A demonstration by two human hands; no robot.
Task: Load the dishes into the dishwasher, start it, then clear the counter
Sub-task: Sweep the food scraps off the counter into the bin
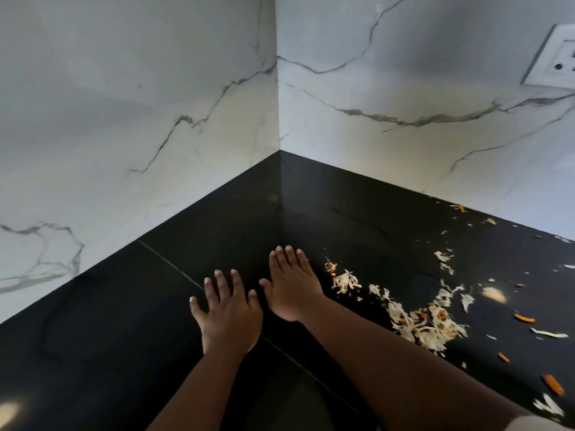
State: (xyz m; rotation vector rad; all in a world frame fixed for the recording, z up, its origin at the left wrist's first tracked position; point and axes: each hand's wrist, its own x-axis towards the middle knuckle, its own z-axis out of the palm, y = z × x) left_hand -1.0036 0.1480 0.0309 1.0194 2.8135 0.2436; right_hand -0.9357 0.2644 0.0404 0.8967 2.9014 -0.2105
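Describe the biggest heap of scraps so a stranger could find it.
Start at the black counter and look right of the right hand. The heap lies there, pale shreds flecked with orange, far denser than the scattered bits around it.

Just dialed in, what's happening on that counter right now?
A person has both hands out over the black counter near the marble wall corner. The left hand and right hand are flat, fingers straight, holding nothing. Vegetable scraps, pale shreds and orange bits, lie scattered to the right of the right hand, so the counter is not yet cleared. No dishes or dishwasher are in view.
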